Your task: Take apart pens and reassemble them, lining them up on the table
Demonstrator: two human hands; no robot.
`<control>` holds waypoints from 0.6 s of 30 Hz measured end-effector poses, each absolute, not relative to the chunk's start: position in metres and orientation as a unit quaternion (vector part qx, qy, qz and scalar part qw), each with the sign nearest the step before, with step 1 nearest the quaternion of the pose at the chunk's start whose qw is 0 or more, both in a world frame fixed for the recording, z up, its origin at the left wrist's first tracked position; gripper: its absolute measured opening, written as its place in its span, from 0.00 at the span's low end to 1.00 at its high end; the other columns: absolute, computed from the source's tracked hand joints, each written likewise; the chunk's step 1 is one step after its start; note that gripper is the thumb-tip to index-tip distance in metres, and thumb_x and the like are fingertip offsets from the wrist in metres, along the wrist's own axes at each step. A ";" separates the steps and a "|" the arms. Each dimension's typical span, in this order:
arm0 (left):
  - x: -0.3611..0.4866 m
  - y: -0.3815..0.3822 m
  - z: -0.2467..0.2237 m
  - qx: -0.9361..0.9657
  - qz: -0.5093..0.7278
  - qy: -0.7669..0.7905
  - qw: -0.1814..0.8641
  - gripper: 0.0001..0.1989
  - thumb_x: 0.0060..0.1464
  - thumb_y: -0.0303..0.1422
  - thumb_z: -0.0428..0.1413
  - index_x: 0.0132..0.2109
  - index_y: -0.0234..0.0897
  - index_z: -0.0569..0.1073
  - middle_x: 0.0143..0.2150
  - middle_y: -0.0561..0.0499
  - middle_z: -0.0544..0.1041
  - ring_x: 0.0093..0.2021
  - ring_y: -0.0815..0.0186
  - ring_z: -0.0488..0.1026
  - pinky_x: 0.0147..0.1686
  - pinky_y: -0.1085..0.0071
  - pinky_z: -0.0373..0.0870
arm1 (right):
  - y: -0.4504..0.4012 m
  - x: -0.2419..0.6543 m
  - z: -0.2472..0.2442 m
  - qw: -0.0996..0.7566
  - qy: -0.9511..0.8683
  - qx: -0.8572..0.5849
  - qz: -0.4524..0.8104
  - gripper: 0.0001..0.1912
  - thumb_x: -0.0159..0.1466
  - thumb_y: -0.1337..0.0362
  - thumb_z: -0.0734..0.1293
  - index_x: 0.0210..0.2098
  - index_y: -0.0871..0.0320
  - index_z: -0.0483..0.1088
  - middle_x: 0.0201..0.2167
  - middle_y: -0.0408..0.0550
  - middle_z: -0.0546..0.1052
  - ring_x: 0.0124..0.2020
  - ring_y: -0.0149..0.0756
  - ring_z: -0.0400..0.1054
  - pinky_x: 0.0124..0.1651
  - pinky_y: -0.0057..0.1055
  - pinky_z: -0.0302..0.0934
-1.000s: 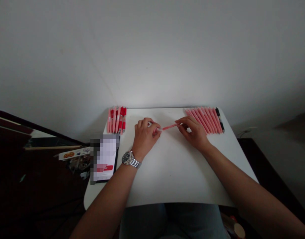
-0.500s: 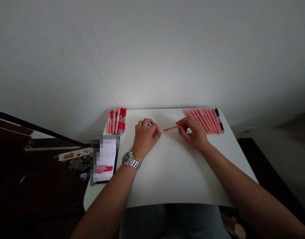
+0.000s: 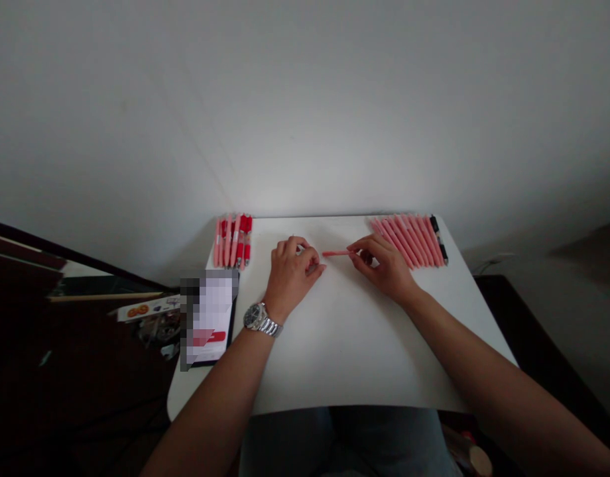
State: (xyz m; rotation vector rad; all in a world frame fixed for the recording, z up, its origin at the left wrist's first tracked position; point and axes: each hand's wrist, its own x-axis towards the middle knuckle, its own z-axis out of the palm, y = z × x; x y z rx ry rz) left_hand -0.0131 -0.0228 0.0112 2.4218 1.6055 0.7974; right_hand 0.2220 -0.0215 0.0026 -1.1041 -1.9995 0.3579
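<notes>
My right hand [image 3: 384, 262] pinches a slim pink pen [image 3: 336, 253] between thumb and fingertips, its free end pointing left. That end stops just short of my left hand [image 3: 295, 268], whose fingers are curled with thumb and forefinger close together. Whatever may sit between those left fingertips is too small or hidden to make out. A row of several pink pens [image 3: 409, 242] lies beyond my right hand, with a black pen [image 3: 439, 242] at its right end. At the back left lies a group of pink and red pens [image 3: 234, 240].
Under both hands is a white table [image 3: 345, 351] with its back edge at a pale wall [image 3: 305, 119]. A phone [image 3: 215, 318] with a blurred screen lies at the left edge. My left wrist wears a metal watch [image 3: 260, 318]. Cluttered items [image 3: 156, 318] sit beyond the left side.
My right hand has shifted slightly left with the pink pen, bringing its end nearer my left hand. A pale tip seen at my left fingertips before no longer shows.
</notes>
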 end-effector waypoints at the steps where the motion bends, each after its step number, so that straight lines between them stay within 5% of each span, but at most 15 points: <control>1: -0.013 -0.023 0.011 0.802 0.264 0.532 0.065 0.06 0.56 0.37 0.65 0.38 0.42 0.77 0.52 0.46 0.70 0.52 0.54 0.66 0.55 0.55 0.65 | -0.021 0.222 0.002 0.402 -0.792 -0.436 0.144 0.06 0.71 0.61 0.64 0.44 0.55 0.72 0.36 0.47 0.73 0.29 0.31 0.68 0.32 0.31 0.67; 18: -0.013 -0.023 0.013 0.805 0.264 0.528 0.060 0.05 0.58 0.36 0.64 0.37 0.41 0.77 0.51 0.46 0.71 0.51 0.55 0.66 0.54 0.56 0.65 | -0.024 0.221 0.007 0.421 -0.779 -0.443 0.136 0.03 0.69 0.64 0.65 0.41 0.54 0.71 0.32 0.45 0.71 0.28 0.32 0.68 0.31 0.31 0.66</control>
